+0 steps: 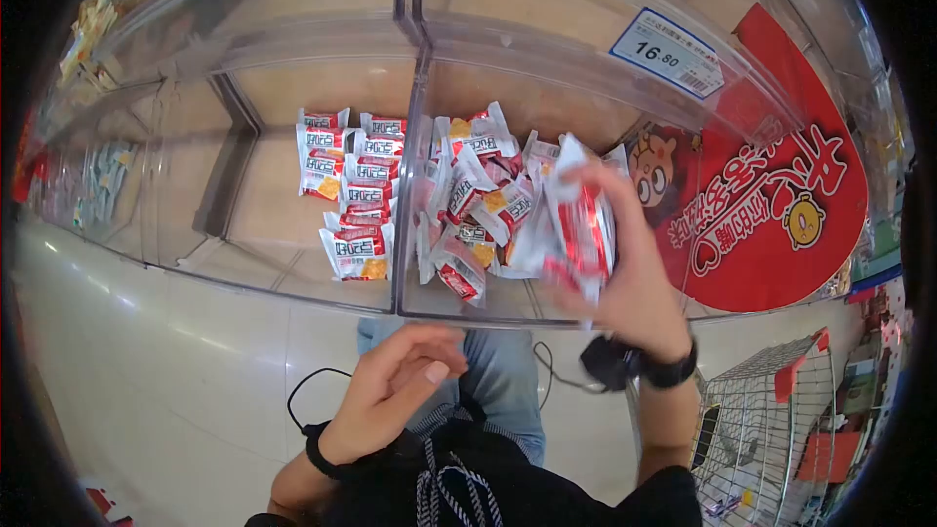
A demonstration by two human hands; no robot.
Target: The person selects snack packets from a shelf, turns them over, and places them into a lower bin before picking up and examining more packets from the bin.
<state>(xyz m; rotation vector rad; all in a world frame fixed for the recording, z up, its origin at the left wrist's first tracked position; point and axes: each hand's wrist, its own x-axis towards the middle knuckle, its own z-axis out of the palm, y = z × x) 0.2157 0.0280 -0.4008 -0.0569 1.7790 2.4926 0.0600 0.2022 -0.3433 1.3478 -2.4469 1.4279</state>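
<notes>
My right hand [634,273] grips a red-and-white snack packet [584,229] over the right compartment, its outline smeared by motion. Under and beside it lies a jumbled pile of similar packets [488,190], some showing a yellow biscuit picture. My left hand [405,381] hovers just outside the bin's front edge, empty, with loosely bent fingers and the thumb apart. In the left compartment, snack packets [368,171] stand in two overlapping columns against the clear divider [408,185], a few of them set lower at the front.
A price tag [667,53] reading 16.80 hangs on the clear bin wall. A big red sign [781,195] covers the right side. Below it stands a wire shopping cart [761,410]. Other packaged goods [102,181] lie at the far left.
</notes>
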